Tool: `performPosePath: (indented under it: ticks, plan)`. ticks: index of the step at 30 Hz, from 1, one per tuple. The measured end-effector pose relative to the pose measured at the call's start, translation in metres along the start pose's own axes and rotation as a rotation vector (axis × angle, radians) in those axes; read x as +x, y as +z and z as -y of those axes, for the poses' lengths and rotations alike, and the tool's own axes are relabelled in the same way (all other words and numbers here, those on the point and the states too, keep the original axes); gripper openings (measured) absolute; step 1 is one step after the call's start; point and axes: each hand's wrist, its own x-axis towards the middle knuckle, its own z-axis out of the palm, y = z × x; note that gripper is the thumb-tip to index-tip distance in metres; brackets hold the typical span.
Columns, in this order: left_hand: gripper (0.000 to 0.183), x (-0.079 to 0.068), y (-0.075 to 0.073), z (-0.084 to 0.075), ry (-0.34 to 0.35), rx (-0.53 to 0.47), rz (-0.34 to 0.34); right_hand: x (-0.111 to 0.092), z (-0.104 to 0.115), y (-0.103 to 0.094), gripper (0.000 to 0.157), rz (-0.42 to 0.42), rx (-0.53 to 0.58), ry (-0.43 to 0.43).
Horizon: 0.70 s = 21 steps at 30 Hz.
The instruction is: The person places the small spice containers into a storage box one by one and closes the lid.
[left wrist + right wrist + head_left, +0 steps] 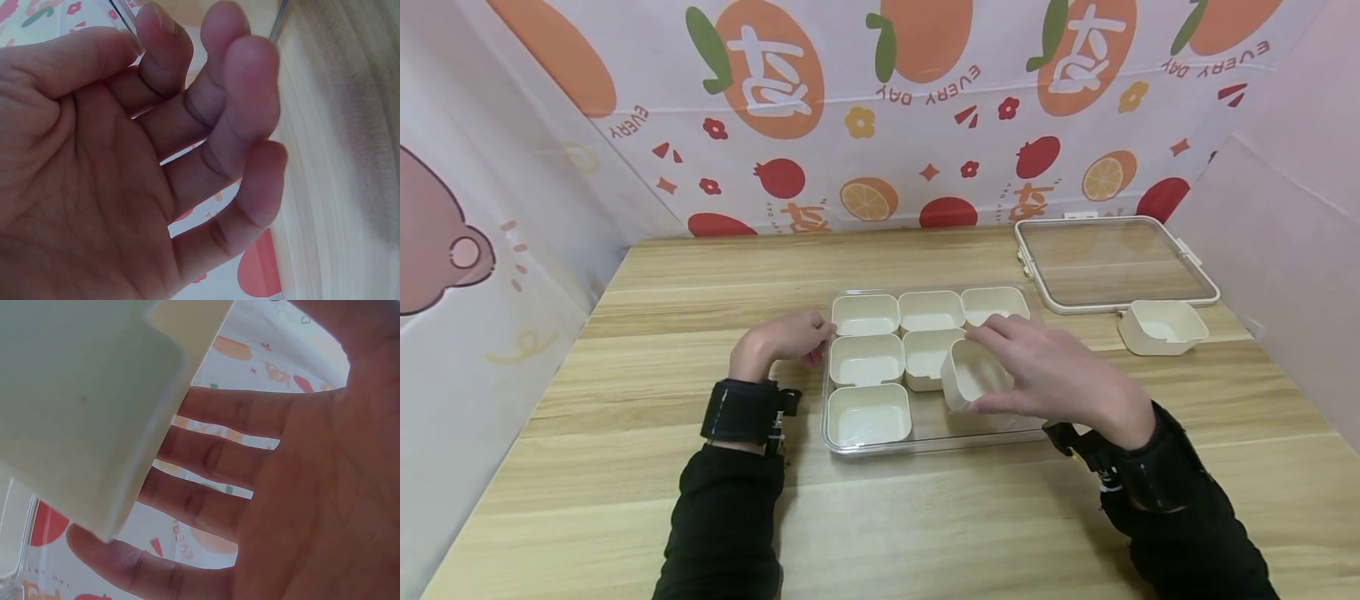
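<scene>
A clear plastic tray (pixel 925 443) lies on the table with several small cream boxes (pixel 869 414) set in it in rows. My left hand (pixel 786 340) is at the tray's left wall, and its thumb and index finger (pixel 164 47) pinch the clear rim. Over the tray's right part, my right hand (pixel 1045 375) holds another cream box (pixel 977 375) between thumb and fingers. This box is tilted, beside the middle box of the second row. In the right wrist view, the held box (pixel 81 412) leans against the fingertips.
A clear lid with a cream frame (pixel 1120 307) lies at the back right of the wooden table (pixel 662 333). Just in front of it stands one more cream box (pixel 1163 327). Printed cloth (pixel 902 150) hangs behind the table, with more cloth at both sides.
</scene>
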Motion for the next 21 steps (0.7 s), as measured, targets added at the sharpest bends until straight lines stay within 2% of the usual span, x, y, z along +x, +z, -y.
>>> performPosePath:
  ticks: [9, 21]
  plan:
    - [0.035, -0.001, 0.001, 0.002, -0.025, -0.015, -0.007, 0.005, 0.010, 0.009, 0.073, 0.024, 0.030, -0.006]
    - [0.035, 0.000, 0.001, 0.001, -0.016, -0.032, -0.002, 0.009, 0.020, 0.015, 0.072, 0.084, 0.044, 0.004]
